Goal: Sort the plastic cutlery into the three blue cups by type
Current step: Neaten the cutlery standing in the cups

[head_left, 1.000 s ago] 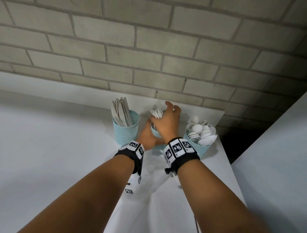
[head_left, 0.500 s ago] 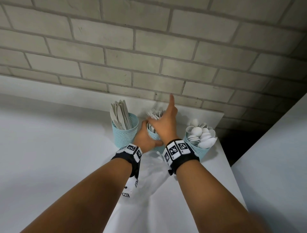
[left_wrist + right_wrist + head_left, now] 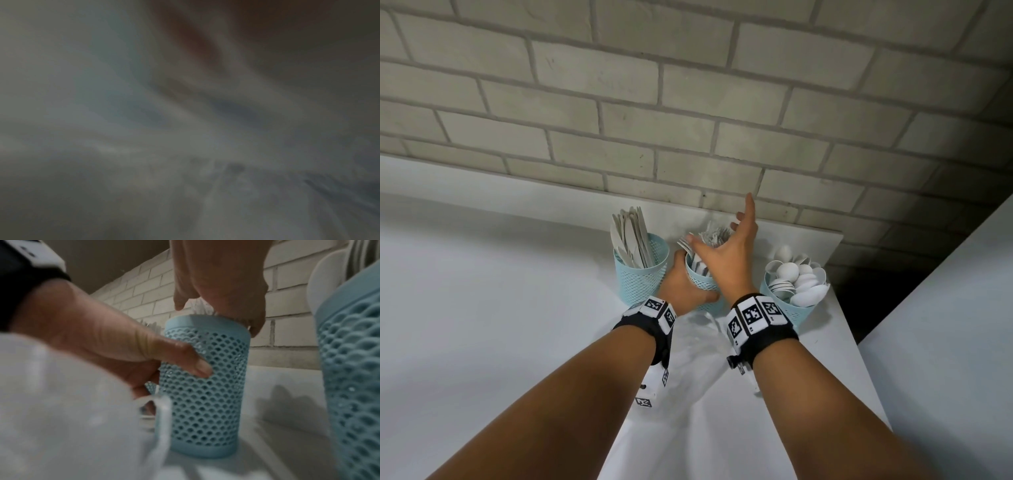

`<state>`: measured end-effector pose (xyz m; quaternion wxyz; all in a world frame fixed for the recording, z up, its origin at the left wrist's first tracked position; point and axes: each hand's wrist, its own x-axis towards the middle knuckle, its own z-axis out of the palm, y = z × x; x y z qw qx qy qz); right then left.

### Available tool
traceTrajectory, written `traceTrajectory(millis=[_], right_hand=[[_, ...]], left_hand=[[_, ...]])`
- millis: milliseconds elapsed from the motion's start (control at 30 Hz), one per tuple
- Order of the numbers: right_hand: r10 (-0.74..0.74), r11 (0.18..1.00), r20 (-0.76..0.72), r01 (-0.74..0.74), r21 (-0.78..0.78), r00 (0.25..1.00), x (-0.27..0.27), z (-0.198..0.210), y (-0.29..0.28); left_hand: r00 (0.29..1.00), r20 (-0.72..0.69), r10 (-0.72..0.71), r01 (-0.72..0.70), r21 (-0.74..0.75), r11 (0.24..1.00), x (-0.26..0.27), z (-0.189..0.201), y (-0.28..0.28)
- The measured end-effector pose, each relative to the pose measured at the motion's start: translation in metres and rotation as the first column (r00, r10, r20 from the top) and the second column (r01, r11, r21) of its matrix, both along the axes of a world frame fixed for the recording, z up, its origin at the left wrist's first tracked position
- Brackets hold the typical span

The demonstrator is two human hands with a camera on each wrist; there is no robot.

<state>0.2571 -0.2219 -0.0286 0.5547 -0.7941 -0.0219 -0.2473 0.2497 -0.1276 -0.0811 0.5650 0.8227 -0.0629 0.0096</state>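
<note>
Forearms: lower half of the head view, both reaching up-frame; each wrist carries a black band with white coded tags.
Left hand: centre frame, fingers and thumb wrapped round the side wall of the middle cup, steadying it on the table. The right wrist view confirms the thumb pressed flat on the mesh.
Left wrist view: blur only, I read nothing from it.
Right hand: just above the middle cup's rim, fingers spread and straight, holding nothing I can see.
Change: half a second ago only the index finger was raised and the rest curled at the rim; now the whole hand is splayed. I take this as a release, a piece just dropped in.
Forks: white, tines up, bunched in the middle cup.
Knives: flat pale blades, fanned upright in the left cup.
Spoons: rounded glossy bowls heaped in the right cup.
Cups: pale blue plastic, round, perforated mesh walls, solid rim and base band.
Task status: no loose cutlery visible on the table; I judge the sorting at or near its end.
Wall: top of frame, painted brick, matte.
</note>
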Motion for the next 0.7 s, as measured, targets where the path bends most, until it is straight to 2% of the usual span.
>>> traceTrajectory(millis=[67,133,200,267,367,467,567,700], right_hand=[[0.007,0.983,-0.041,-0.014,-0.181,0.999,-0.004,-0.004,0.004],[0.021,0.92,-0.103,-0.059,-0.388,0.995,-0.004,-0.006,0.006],[-0.068,0.928,-0.149,0.008,-0.373,0.986,0.0,-0.003,0.008],[-0.114,0.929,-0.169,0.044,-0.368,0.979,0.005,0.0,0.011],[-0.076,0.803,-0.188,-0.051,-0.593,0.979,0.006,0.002,0.016],[-0.162,0.834,-0.234,0.006,-0.551,0.959,0.009,0.003,0.013],[-0.154,0.792,-0.24,-0.025,-0.61,0.958,0.011,0.005,0.014],[-0.171,0.855,-0.209,0.039,-0.517,0.963,0.012,0.006,0.013]], left_hand=[[0.999,-0.021,-0.044,0.044,-0.003,0.999,0.0,0.0,-0.003],[0.998,0.007,-0.057,0.057,0.032,0.998,-0.001,-0.001,-0.004],[1.0,-0.013,0.0,0.0,0.01,1.0,0.0,-0.001,-0.001],[1.0,-0.025,-0.008,0.007,-0.032,0.999,-0.004,0.003,-0.001],[1.0,-0.025,-0.015,0.015,-0.03,0.999,-0.004,0.0,-0.004],[1.0,-0.011,0.011,-0.012,-0.018,1.0,0.0,-0.002,-0.002],[0.999,0.038,0.005,-0.005,-0.012,1.0,0.001,-0.007,-0.001],[0.999,0.052,0.008,-0.005,-0.05,0.999,0.002,-0.006,-0.002]])
